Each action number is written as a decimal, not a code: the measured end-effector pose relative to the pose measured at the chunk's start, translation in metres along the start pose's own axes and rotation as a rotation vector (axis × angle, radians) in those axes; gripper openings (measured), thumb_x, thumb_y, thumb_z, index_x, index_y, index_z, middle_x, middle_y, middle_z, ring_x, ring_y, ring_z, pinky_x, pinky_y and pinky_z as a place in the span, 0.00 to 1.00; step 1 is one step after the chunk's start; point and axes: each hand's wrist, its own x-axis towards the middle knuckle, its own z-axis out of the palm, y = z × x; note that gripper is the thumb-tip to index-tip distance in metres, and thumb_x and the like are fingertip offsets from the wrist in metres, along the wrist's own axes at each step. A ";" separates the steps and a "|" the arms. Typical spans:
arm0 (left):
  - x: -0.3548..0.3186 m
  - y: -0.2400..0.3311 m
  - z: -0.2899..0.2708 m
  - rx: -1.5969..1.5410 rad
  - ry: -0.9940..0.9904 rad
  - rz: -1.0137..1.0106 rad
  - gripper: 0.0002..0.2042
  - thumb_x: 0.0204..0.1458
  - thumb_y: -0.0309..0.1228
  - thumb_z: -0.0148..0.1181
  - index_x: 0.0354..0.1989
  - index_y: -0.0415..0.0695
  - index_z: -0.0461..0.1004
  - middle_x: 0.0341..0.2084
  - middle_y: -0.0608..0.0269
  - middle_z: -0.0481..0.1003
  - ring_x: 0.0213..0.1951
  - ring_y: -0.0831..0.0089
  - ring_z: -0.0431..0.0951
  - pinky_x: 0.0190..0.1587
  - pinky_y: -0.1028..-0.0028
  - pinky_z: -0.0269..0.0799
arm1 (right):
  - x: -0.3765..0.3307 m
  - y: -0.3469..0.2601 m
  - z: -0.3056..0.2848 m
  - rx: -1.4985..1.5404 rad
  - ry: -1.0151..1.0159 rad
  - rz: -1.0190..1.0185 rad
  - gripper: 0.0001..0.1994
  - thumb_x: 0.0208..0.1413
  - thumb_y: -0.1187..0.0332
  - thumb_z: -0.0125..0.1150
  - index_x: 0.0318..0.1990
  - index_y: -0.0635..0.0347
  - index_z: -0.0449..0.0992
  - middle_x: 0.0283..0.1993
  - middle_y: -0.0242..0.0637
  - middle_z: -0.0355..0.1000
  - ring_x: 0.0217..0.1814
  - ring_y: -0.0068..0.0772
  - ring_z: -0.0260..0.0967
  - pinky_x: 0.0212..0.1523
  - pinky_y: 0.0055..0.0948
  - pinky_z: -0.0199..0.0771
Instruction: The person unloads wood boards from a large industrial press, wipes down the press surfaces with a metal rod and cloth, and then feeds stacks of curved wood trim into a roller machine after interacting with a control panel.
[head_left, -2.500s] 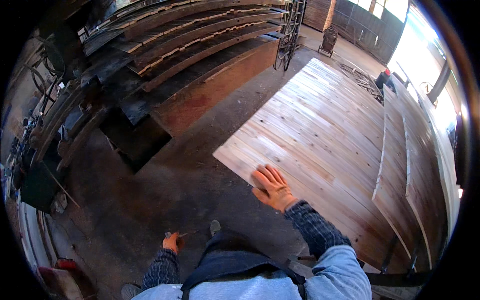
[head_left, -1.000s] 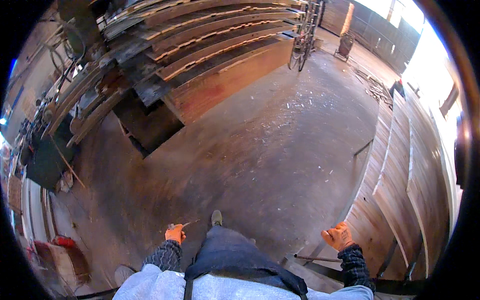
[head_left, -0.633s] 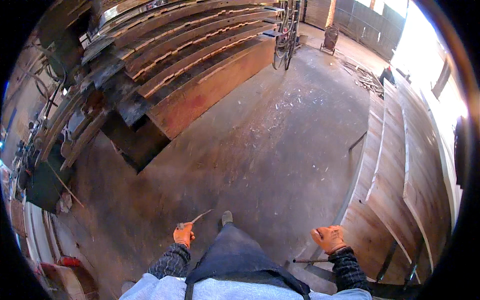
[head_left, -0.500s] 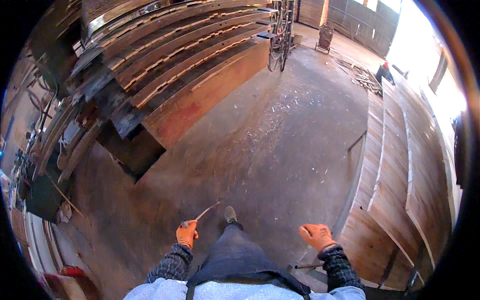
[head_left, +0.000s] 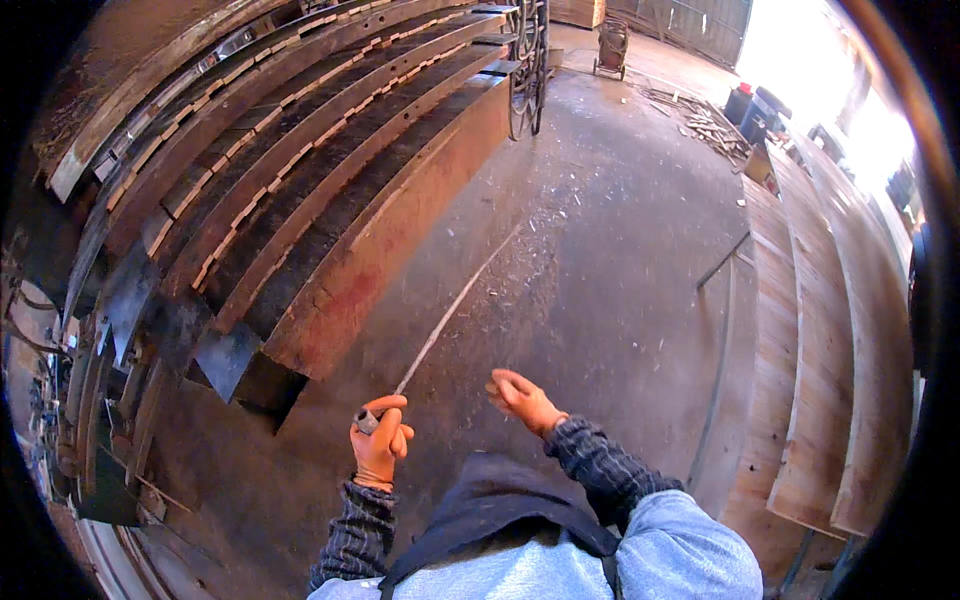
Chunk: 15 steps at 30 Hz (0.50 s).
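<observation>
My left hand, in an orange glove, is closed around the grey handle of a long thin rod that points up and away over the concrete floor. My right hand, also gloved orange, hangs free in front of my chest with its fingers spread and nothing in it. It is a short way right of the rod's handle, not touching it. Both forearms wear dark knit sleeves over a dark apron.
A big stack of long rusty steel-and-wood panels fills the left. Pale wooden plank panels lie along the right, with a thin metal bar beside them. A metal rack and a cart stand far back.
I have turned from the pale wooden panel toward the rusty stack. My right hand left the panel and came in front of me; the left hand raised the rod forward.
</observation>
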 end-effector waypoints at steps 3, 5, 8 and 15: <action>0.034 0.010 0.017 -0.149 -0.050 0.038 0.08 0.58 0.21 0.53 0.42 0.39 0.78 0.08 0.74 0.61 0.09 0.82 0.60 0.26 0.73 0.72 | 0.055 -0.089 0.032 0.405 -0.032 0.124 0.32 0.65 0.47 0.51 0.70 0.53 0.56 0.66 0.42 0.67 0.64 0.45 0.68 0.64 0.42 0.66; 0.055 0.012 0.035 -0.197 -0.038 0.059 0.08 0.59 0.20 0.51 0.42 0.38 0.77 0.07 0.74 0.61 0.09 0.82 0.60 0.29 0.71 0.74 | 0.102 -0.114 0.035 0.652 -0.076 0.054 0.32 0.66 0.47 0.49 0.72 0.52 0.51 0.67 0.44 0.65 0.63 0.47 0.68 0.64 0.46 0.66; 0.082 0.003 0.054 -0.293 -0.049 0.025 0.09 0.60 0.21 0.50 0.43 0.38 0.77 0.07 0.74 0.61 0.09 0.82 0.59 0.31 0.71 0.75 | 0.181 -0.154 0.024 0.895 -0.112 -0.085 0.27 0.69 0.53 0.47 0.69 0.54 0.53 0.65 0.47 0.66 0.60 0.48 0.70 0.59 0.46 0.72; 0.185 -0.058 0.124 -0.357 0.069 0.098 0.10 0.61 0.24 0.50 0.47 0.43 0.76 0.08 0.74 0.61 0.10 0.81 0.60 0.34 0.69 0.76 | 0.337 -0.226 -0.029 0.783 0.010 0.016 0.16 0.71 0.66 0.41 0.63 0.47 0.59 0.55 0.47 0.72 0.44 0.42 0.76 0.41 0.41 0.81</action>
